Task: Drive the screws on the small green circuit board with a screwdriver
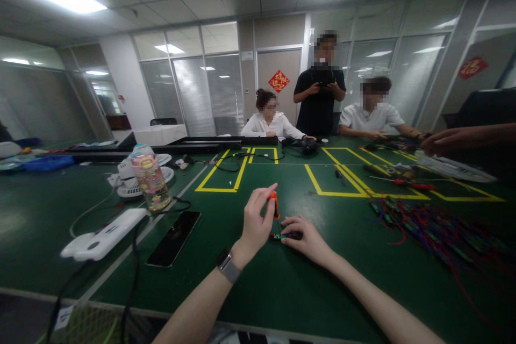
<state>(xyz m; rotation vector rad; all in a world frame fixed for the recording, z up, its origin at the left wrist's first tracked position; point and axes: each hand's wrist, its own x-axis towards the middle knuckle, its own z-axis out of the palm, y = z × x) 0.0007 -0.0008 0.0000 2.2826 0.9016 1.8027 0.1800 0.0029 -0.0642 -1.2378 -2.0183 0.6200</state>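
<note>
Got a black phone (174,239) lying flat on the green table (298,290) to my left, a see-through bottle (151,183) standing just past it, plus some white plastic casing (107,234). Yellow tape (217,190) boxes farther out. Across from me: a seated person in white (258,127), another white-shirted sitter (365,118), someone in black (318,105) standing between, red diamond sign (279,81) behind.

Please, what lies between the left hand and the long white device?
The head view shows a dark phone and a black cable between the left hand and this device.
</note>
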